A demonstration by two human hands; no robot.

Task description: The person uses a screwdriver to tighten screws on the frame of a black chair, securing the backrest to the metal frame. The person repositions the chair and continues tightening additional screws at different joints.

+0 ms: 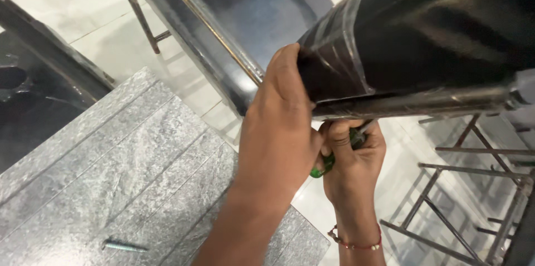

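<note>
Black padded vinyl, wrapped in clear plastic film, covers the chair seat [423, 32] that fills the upper right of the view. A bare metal frame tube [412, 104] runs along its lower edge, with its long axis lying roughly left to right and rising slightly to the right.

The left hand [278, 126] presses against the near end of the seat. Its fingers [290, 57] curl over the corner of the padding and are closed on it, bracing it from the side.

The right hand [354, 157] sits just below the tube, tucked behind and to the right of the left hand. Its fingers are wrapped tight around a green-handled screwdriver [326, 165]. The handle's butt pokes out toward the left hand, and the metal shaft [365, 128] angles up and to the right to meet the underside of the tube directly above those fingers. The tip itself is hidden, so I cannot tell what it bears on. Of the two, the right hand is nearer the contact point. A red bead bracelet [356, 242] circles the right wrist.

Below and to the left of both hands lies a grey ridged stone counter [111, 171], with a loose screw [123, 247] resting on it, well apart from the fingers. More bare metal chair frames [462, 199] stand on the pale tiled floor [83, 4] to the right.
</note>
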